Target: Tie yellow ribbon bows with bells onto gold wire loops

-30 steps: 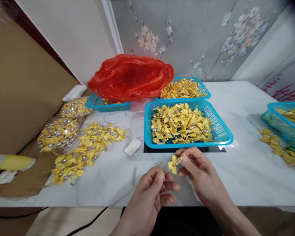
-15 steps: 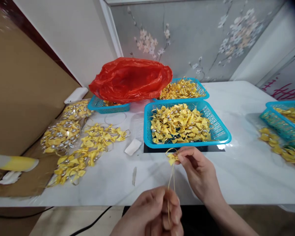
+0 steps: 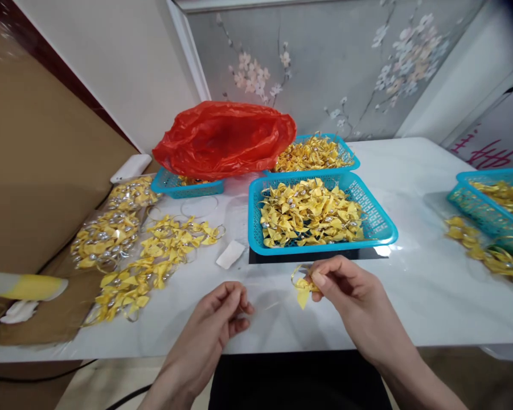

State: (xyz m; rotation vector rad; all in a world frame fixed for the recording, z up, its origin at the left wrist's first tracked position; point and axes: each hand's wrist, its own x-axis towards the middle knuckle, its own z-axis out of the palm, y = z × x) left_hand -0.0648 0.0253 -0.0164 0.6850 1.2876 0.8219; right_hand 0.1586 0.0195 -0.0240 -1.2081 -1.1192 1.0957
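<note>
**Pinching a yellow bow over the white table**

A small yellow bow (image 3: 302, 287) is gripped between the thumb and fingertips of the right hand (image 3: 345, 287), just above the table (image 3: 410, 296) and just in front of the near basket (image 3: 384, 228). A thin loop of gold string is seen at the bow's top. The left hand (image 3: 220, 322) is held apart from the bow, its fingers curled inward with the tips brought together; whether a strand is pinched there cannot be told.

The near basket is filled with more yellow bows. Behind it a second basket (image 3: 350, 162) of bows is set, and beside that a red bag (image 3: 226, 136) is draped over a third basket (image 3: 183, 187). Loose bows (image 3: 154, 256) are spread on the table to the left, near a white scrap (image 3: 230, 254).
</note>
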